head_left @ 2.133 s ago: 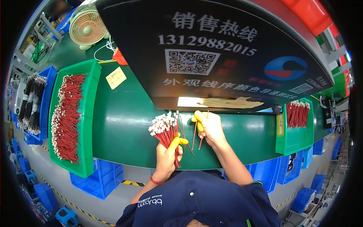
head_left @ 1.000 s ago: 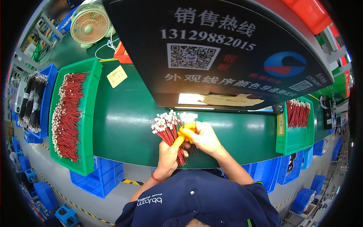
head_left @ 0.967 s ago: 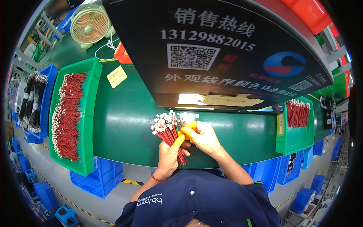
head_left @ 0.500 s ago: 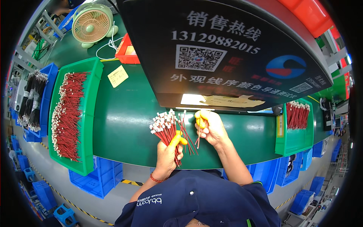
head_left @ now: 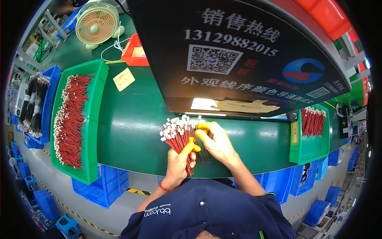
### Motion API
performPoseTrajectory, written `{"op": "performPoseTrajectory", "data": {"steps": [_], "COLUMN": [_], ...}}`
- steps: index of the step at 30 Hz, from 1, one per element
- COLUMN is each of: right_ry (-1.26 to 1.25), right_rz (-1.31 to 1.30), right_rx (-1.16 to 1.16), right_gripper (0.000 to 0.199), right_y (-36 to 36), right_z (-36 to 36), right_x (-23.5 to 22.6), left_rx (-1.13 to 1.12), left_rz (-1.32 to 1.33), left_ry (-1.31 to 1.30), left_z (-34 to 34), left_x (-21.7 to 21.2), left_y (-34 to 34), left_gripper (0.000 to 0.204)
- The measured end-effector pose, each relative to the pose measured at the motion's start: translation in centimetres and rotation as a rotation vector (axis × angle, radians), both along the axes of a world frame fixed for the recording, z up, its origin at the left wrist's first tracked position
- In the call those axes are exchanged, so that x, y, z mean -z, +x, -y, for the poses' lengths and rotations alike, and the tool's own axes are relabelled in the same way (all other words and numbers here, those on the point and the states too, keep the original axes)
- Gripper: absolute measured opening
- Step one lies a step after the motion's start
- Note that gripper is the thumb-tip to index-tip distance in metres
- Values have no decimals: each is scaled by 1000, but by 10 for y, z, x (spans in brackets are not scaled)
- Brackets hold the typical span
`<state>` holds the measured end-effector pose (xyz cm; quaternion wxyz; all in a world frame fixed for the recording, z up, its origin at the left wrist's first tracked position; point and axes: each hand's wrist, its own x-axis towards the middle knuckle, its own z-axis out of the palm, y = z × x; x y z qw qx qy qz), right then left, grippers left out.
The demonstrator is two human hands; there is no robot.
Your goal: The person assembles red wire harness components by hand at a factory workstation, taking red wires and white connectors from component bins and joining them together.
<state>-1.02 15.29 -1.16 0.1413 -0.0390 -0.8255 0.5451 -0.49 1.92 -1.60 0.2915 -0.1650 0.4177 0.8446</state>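
Note:
My left hand [head_left: 176, 165] grips a fanned bunch of thin red and dark cables [head_left: 180, 139] with small white connectors at their upper ends. Yellow finger covers sit on the thumb and fingertips. At the bunch's right side, my right hand [head_left: 219, 145] is closed in a pinch on a single cable [head_left: 199, 121], whose white connector shows beside the fingertips; the fingers partly hide the wire. The loose lower ends of several cables hang between the two hands, above the green table [head_left: 131, 131].
Left stands a green bin [head_left: 93, 119] full of similar cables; right, a smaller green bin [head_left: 314, 149] partly filled with them. A large black machine [head_left: 254, 75] overhangs the table's far side. A fan [head_left: 95, 28], a red bin [head_left: 133, 59] and a yellow note [head_left: 124, 79] lie back left.
My right hand has moved left and now meets the bunch at its right side. The left hand with its bunch has shifted only slightly.

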Motion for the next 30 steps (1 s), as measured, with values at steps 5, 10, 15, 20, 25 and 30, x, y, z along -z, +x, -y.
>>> {"op": "performPoseTrajectory", "data": {"steps": [5,10,15,20,25,30], "right_ry": [-843,-1133,-1073,-402,-448,-512], "right_rz": [522,601,548,534,426,490], "right_rx": [-101,-124,-44,-101,101,140], "right_gripper": [20,24,24,18,24,28], "right_y": [-4,-11,-11,-8,-6,-13], "right_z": [-12,-26,-22,-4,0,-17], "right_x": [-9,-11,-10,-28,-18,-11], "left_rx": [35,10,-46,-5,-32,3], "left_rz": [-108,-80,-22,-59,-22,-11], "left_ry": [-149,-133,-33,-56,-126,-44], "left_z": [2,8,8,3,0,7], "left_x": [-2,0,4,1,-1,-2], "left_y": [1,-3,-3,-3,-1,-2], "left_gripper": [21,20,14,14,17,20]}}
